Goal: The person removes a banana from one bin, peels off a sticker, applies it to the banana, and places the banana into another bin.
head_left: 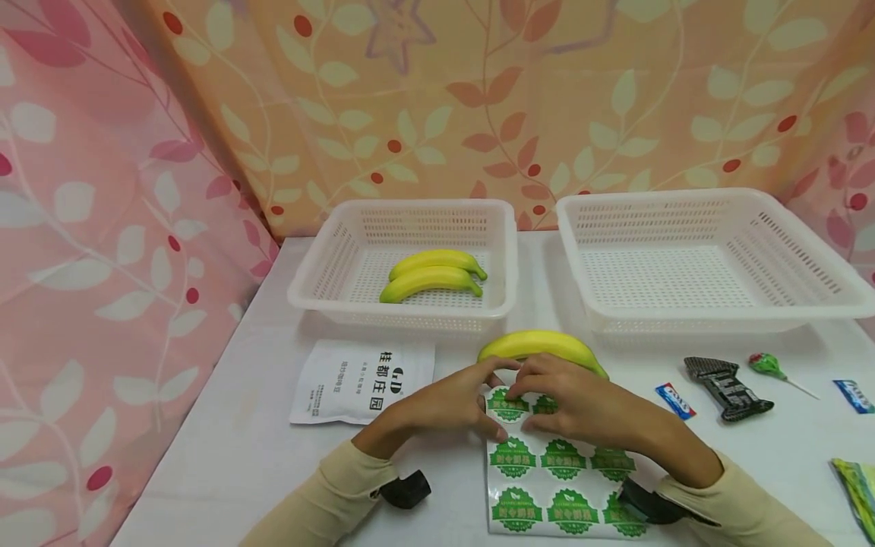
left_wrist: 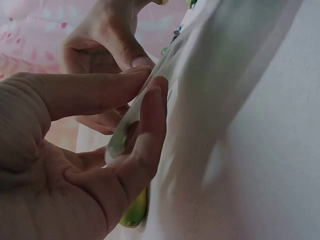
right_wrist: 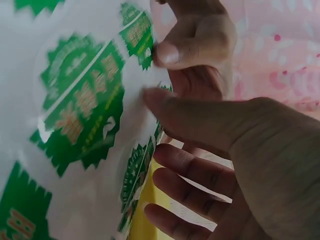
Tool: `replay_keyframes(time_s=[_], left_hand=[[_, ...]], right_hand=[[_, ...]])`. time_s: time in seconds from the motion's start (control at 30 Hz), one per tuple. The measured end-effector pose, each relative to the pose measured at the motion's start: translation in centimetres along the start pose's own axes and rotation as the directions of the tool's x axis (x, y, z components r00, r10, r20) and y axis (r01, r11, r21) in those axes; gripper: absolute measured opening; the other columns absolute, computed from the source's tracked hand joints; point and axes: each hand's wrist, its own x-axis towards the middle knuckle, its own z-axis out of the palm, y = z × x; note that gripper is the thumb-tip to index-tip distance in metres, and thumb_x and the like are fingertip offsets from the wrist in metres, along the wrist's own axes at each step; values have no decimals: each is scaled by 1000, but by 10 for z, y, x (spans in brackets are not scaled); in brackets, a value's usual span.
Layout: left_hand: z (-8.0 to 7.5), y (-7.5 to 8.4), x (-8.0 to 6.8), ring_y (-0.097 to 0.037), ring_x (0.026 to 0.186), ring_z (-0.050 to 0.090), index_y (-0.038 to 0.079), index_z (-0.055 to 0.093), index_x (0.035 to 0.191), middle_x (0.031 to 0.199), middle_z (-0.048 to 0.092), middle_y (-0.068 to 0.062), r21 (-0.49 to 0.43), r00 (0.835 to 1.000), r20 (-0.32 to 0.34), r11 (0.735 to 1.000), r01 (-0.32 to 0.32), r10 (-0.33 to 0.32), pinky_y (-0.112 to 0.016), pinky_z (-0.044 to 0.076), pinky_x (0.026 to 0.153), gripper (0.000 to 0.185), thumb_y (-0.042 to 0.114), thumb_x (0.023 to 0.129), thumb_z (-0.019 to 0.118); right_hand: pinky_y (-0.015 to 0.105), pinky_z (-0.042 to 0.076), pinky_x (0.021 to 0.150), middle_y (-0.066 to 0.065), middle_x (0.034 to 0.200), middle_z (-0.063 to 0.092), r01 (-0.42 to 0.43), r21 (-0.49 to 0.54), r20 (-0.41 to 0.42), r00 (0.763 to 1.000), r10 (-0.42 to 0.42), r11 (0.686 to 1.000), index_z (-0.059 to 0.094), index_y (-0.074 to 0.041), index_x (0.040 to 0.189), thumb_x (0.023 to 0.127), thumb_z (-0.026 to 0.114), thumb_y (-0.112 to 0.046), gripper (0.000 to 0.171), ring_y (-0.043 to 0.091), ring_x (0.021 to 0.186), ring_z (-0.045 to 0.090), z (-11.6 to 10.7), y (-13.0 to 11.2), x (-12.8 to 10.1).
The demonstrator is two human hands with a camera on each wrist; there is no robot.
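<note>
A white sheet of green scalloped stickers lies near the table front, its top edge lifted and bent. My left hand pinches its upper left part, thumb on the face and fingers behind, as the left wrist view shows on the curled sheet. My right hand grips the top edge close beside it; in the right wrist view the thumb of this hand presses the printed face, other fingers around the edge. Just behind both hands lies a yellow banana, partly covered by the fingers.
A white basket at back left holds two bananas. Another white basket stands at back right. A white pouch lies left. On the right are a black wrapped packet, a lollipop, small blue packets and a yellow-green packet.
</note>
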Motion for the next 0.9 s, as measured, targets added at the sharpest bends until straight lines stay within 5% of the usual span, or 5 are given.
replay_keyframes(time_s=[0.2, 0.53, 0.7, 0.83, 0.9], left_hand=[[1, -1, -1, -11, 71, 53, 30, 40, 159, 127, 58, 0, -48, 998, 56, 999, 5, -3, -24, 45, 73, 96, 8, 79, 89], [4, 2, -1, -10, 72, 51, 27, 42, 159, 128, 55, -2, -64, 999, 37, 998, 14, -12, -23, 45, 73, 96, 3, 78, 89], [6, 4, 0, -9, 84, 61, 18, 38, 162, 128, 60, -2, 103, 1000, -18, 994, 23, -21, -24, 50, 82, 99, 1, 79, 91], [7, 10, -5, -10, 108, 61, 13, 39, 161, 131, 63, -4, 286, 998, -67, 958, 26, -7, -27, 49, 99, 96, 12, 82, 93], [7, 15, -8, -13, 119, 59, 12, 41, 160, 135, 63, -5, 355, 994, -107, 934, 32, 6, -31, 48, 105, 90, 22, 87, 91]], right_hand=[[48, 52, 105, -13, 123, 67, -29, -8, 39, 999, 29, 1000, 76, -29, 111, 88, 87, -40, 27, 17, 122, 61, 1, 1, 0], [37, 56, 94, -21, 98, 66, 95, -43, -34, 995, -96, 995, 77, -28, 94, 93, 81, -18, 11, 4, 102, 62, 2, 4, 2], [28, 56, 80, -18, 94, 63, 165, -95, -137, 975, -177, 982, 76, -23, 92, 90, 83, -11, 14, 1, 90, 59, -4, 7, 0], [27, 58, 76, -15, 95, 65, 172, -202, -258, 940, -222, 964, 76, -21, 93, 84, 88, -10, 18, 3, 88, 60, -14, 12, -4], [28, 59, 76, -13, 97, 67, 174, -244, -304, 920, -246, 954, 77, -20, 93, 94, 82, -22, 6, 4, 89, 62, -20, 15, -5]])
